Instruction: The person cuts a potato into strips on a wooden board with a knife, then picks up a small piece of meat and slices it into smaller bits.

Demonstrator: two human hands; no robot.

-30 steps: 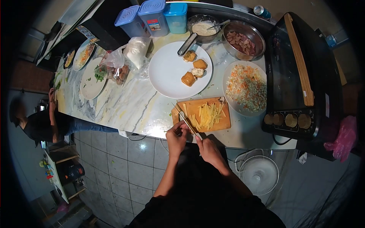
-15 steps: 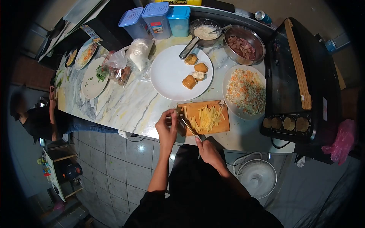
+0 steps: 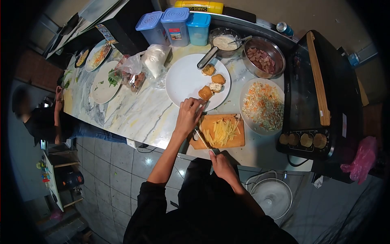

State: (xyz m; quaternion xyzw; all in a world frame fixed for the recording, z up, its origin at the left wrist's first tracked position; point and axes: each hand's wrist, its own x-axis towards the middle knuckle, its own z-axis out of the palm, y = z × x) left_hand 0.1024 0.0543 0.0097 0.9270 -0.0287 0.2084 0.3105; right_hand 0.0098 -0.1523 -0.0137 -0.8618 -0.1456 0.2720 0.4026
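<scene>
My right hand is closed on the handle of a knife, whose blade points away to the left across the near-left corner of the wooden cutting board. Thin pale-yellow strips lie heaped on the board. At the near rim of the large white plate is my left hand, its fingers bent and slightly apart, with nothing visible in them. Just beyond the fingertips lies a browned fried tofu piece. Several such pieces sit on the plate's right side, one showing whitish filling.
A plate of chopped vegetables stands right of the board, beside a black toaster oven. Behind are a steel bowl of meat pieces, a bowl of pale mixture and lidded containers. Another person stands at far left.
My left hand has moved away from the knife tip, forward to the plate's near rim by the tofu. My right hand still holds the knife at the board. The view has shifted slightly.
</scene>
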